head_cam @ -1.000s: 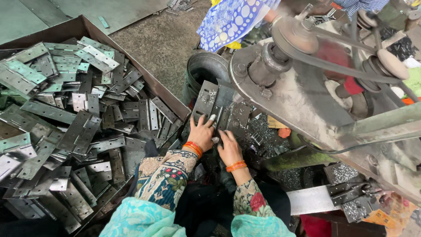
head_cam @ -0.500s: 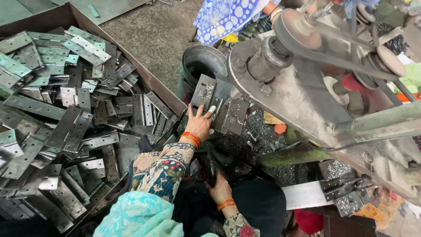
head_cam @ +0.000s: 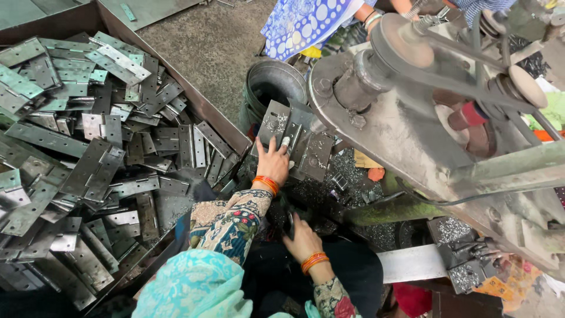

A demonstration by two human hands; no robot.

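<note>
My left hand (head_cam: 273, 164) reaches forward, its fingers lying on a grey metal hinge (head_cam: 294, 140) that rests opened on the bed of the machine (head_cam: 382, 123). My right hand (head_cam: 302, 237) is low, close to my lap, with its fingers curled around a dark metal piece (head_cam: 289, 224) whose shape is hard to make out. Both wrists carry orange bangles, and both sleeves are patterned.
A brown tray (head_cam: 218, 115) at the left holds a heap of several grey hinges (head_cam: 100, 159). A round metal bucket (head_cam: 272, 88) stands behind the machine bed. A belt and pulley (head_cam: 406, 44) run above the bed. Another person in blue patterned cloth (head_cam: 306, 20) is at the top. Metal shavings (head_cam: 347, 176) lie under the machine.
My right hand has left the hinge on the machine bed and dropped down toward my lap, closing on a dark piece. My left hand stays on the hinge.
</note>
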